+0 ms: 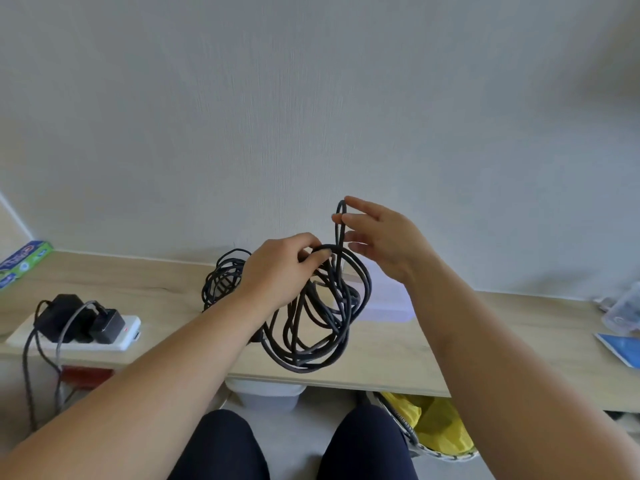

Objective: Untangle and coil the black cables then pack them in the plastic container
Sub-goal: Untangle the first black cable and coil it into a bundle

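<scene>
— Where's the black cable coil (311,306)?
— Centre frame, above the counter (166,289): left hand (280,268) grips its top, right hand (384,237) pinches a raised loop.
— And the plastic container (388,303)?
— On the counter, just behind it.

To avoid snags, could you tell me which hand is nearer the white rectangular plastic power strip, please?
Left. The left hand, gripping the looped black cable, is right of the white power strip; the right hand pinches the cable farther right.
</scene>
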### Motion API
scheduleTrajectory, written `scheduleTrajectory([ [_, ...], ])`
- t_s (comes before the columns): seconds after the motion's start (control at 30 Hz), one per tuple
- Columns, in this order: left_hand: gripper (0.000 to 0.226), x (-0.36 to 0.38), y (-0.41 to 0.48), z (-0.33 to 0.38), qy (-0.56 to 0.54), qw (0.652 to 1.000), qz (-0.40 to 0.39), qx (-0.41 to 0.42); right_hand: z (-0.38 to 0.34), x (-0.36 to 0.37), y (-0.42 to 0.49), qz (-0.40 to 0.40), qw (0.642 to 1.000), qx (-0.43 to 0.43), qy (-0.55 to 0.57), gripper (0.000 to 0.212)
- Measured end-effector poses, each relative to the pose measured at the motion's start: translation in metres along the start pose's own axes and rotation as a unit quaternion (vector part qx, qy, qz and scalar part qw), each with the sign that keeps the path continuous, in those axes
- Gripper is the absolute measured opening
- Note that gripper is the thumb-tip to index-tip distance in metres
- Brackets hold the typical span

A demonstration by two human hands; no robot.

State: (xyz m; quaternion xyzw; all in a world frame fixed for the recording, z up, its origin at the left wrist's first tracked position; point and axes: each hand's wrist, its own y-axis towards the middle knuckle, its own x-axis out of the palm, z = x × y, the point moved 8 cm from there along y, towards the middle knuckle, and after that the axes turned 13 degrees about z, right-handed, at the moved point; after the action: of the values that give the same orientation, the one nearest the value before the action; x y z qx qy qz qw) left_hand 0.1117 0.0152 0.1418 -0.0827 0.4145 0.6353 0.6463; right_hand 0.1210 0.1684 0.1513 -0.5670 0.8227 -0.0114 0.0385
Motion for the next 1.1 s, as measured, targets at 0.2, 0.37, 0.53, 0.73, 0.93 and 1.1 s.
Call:
scheduleTrajectory([
  [0.2,0.026,0.004,-0.004,0.008,0.011,0.998,0.004,0.054,-0.011,-0.002,-0.007,0.005,0.996,-0.084,-0.027,0.042],
  [0.37,0.021,0.004,-0.001,0.022,-0.053,0.992,-0.033,0.112,-0.018,-0.002,-0.008,0.009,0.992,-0.078,0.095,0.055],
  [0.53,0.023,0.0,-0.004,0.018,-0.026,0.995,-0.026,0.092,-0.028,0.006,-0.014,-0.061,0.989,-0.132,-0.005,0.036],
  [0.73,0.022,-0.009,-0.008,0.028,-0.025,0.99,0.058,0.129,-0.023,-0.003,-0.013,-0.002,0.979,-0.165,-0.119,0.015],
  [0.93,0.013,-0.004,-0.007,0.031,-0.11,0.986,0.007,0.122,-0.026,-0.007,-0.017,0.003,0.964,-0.196,-0.179,0.023],
  [1.1,0.009,-0.006,-0.002,0.02,-0.122,0.99,0.036,0.065,-0.031,-0.003,-0.029,-0.041,0.977,-0.179,-0.111,0.014],
])
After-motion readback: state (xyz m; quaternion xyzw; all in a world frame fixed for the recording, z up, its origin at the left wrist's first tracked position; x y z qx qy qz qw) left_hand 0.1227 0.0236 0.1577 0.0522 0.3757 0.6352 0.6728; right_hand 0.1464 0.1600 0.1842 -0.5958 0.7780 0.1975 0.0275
